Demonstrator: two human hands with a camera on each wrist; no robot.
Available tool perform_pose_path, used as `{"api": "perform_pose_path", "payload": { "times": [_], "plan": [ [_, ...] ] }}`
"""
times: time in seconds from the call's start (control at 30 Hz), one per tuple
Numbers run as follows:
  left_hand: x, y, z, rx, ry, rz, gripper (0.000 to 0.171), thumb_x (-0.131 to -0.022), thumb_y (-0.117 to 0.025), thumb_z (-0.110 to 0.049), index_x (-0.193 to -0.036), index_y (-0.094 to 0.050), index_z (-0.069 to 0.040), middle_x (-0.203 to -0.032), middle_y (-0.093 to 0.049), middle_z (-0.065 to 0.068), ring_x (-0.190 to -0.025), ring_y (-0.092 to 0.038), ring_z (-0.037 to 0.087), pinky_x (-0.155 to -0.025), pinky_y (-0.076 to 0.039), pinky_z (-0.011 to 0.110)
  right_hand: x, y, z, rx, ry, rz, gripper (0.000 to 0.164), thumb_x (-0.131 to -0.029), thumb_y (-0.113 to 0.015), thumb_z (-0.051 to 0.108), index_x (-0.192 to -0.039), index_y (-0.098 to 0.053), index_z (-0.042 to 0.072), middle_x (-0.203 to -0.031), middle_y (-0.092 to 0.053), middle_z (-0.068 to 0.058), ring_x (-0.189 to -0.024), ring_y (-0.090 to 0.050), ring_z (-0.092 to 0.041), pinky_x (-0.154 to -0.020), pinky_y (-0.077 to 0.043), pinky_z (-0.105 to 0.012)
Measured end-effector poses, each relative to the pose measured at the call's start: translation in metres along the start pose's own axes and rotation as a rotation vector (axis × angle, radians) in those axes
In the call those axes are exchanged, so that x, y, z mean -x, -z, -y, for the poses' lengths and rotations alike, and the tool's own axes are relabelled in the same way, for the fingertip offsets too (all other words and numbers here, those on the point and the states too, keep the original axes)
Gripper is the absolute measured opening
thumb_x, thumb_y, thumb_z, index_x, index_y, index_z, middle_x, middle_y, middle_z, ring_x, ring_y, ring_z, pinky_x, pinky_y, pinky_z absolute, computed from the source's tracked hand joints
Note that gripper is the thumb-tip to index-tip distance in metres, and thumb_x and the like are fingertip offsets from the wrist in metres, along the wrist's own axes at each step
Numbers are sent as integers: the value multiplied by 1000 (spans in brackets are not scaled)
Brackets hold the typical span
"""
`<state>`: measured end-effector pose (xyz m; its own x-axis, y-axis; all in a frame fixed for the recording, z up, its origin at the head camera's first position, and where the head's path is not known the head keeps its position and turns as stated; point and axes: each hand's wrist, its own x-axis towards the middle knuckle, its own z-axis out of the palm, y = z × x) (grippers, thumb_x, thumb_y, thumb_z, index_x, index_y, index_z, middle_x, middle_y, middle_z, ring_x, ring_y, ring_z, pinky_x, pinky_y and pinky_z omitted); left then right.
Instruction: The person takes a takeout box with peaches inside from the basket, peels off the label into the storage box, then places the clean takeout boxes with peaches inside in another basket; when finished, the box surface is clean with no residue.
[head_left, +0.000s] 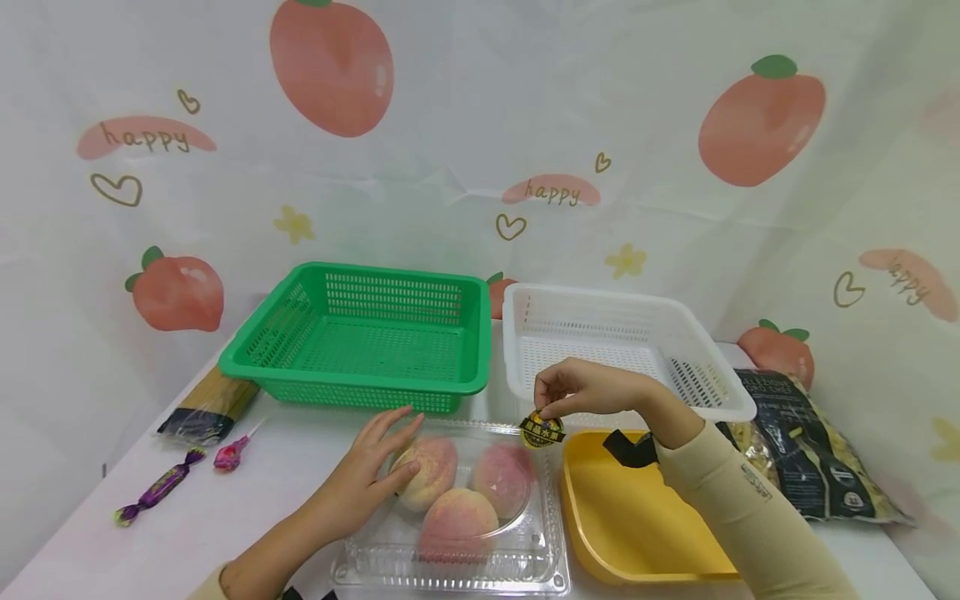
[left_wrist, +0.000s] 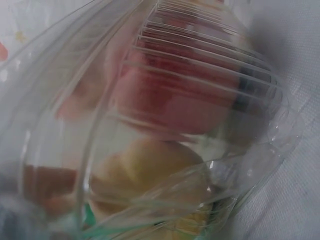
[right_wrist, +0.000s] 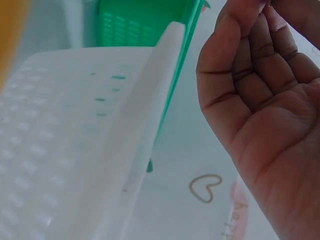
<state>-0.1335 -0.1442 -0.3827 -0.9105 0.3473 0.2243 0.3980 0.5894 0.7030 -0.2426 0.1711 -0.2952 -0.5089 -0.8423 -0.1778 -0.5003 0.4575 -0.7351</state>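
Observation:
A clear plastic clamshell box [head_left: 525, 560] with three peaches [head_left: 459, 523] inside stands at the front of the table. My left hand [head_left: 358, 492] lies at the left side of its lid, fingers spread and mostly straight. In the left wrist view the clear box wall [left_wrist: 95, 130] fills the frame, with reddish and yellow peach skin blurred behind it. Over the box's far right corner, my right hand [head_left: 588, 390] pinches a round black and gold sticker [head_left: 543, 430] between thumb and fingertips. Its curled fingers show in the right wrist view, where the sticker is out of sight.
Behind the box stand a green basket [head_left: 360, 392] and a white basket [head_left: 600, 302]. A yellow bin [head_left: 637, 525] is right of the box, beside a dark food bag [head_left: 817, 450]. At left lie a purple wrapped candy [head_left: 160, 488], a lollipop [head_left: 231, 454] and a brown packet [head_left: 210, 404].

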Motion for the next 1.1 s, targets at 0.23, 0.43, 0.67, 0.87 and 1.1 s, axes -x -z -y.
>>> {"api": "perform_pose_path", "payload": {
  "times": [0.23, 0.43, 0.67, 0.87, 1.1],
  "plan": [
    [-1, -1, 1, 6, 0, -2, 56, -94, -54, -32, -142, -38, -6, -151, -27, 13, -138, -19, 43, -95, -26, 74, 25, -7, -16, -61, -2, -60, 12, -92, -58, 14, -89, -58, 2, -76, -58, -3, -67, -51, -5, -65, -49, -25],
    [0, -2, 1, 3, -3, -8, 56, -94, -53, -32, -142, -38, -7, -151, -27, 13, -137, -19, 43, -94, -26, 75, 51, -16, -29, -57, -33, -139, 12, -93, -57, 15, -89, -58, 3, -77, -58, -5, -69, -54, -17, -67, -49, -26],
    [1, -2, 1, -4, -8, -25, 55, -94, -54, -31, -141, -40, -7, -150, -29, 14, -137, -20, 43, -94, -27, 74, 80, -24, -34, -46, -136, -224, 14, -92, -57, 15, -90, -59, 1, -79, -62, -1, -68, -55, -9, -62, -49, -24],
    [1, -2, 1, -4, -7, -34, 55, -94, -55, -30, -141, -40, -6, -150, -29, 13, -137, -21, 42, -95, -27, 73, 102, -32, -31, -41, -208, -303, 18, -92, -58, 18, -91, -60, 0, -83, -63, -3, -72, -55, -2, -66, -50, -23],
    [0, -2, 1, -1, -5, -29, 55, -94, -55, -31, -141, -40, -6, -150, -29, 13, -137, -20, 42, -95, -27, 73, 116, -45, -32, -49, -238, -433, 22, -93, -57, 18, -94, -60, -4, -88, -64, -9, -72, -56, -2, -64, -51, -26]
  ]
}}
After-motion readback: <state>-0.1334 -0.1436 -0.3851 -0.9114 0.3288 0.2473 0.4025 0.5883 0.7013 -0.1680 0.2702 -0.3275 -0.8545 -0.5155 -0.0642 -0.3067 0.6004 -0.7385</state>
